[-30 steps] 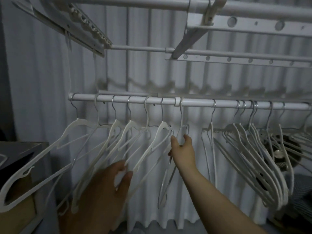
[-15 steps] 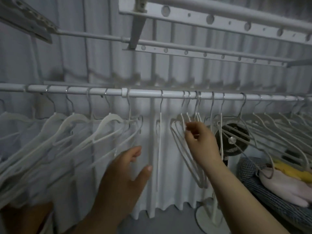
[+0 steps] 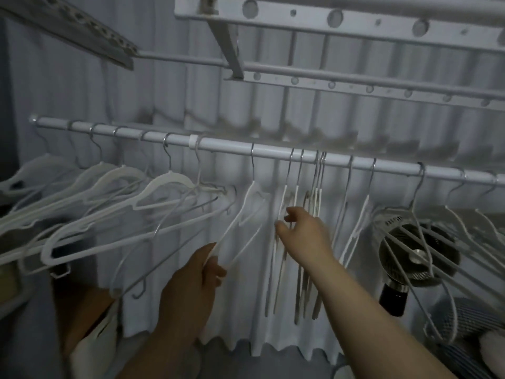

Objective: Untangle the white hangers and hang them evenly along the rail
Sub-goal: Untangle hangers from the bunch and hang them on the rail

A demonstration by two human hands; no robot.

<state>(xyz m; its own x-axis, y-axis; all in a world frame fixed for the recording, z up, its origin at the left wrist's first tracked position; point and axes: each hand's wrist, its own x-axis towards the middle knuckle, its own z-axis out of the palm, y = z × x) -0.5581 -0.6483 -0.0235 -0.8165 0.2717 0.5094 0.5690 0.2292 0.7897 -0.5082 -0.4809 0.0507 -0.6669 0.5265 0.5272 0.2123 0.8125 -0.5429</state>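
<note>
Your left hand (image 3: 196,280), empty and spread half a second ago, now pinches the lower arm of the lone hanger (image 3: 251,198) on the rail (image 3: 224,145). Your right hand (image 3: 303,233) stays curled at the bunched hangers (image 3: 317,192) (its grip is blurred, so I cannot tell). Spacing looks to be starting here.

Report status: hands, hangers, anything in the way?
Left hand grips single hanger by its lower arm. Right hand at bunched hangers on rail, grip unclear. Fan behind right-side hangers, not blocking.
</note>
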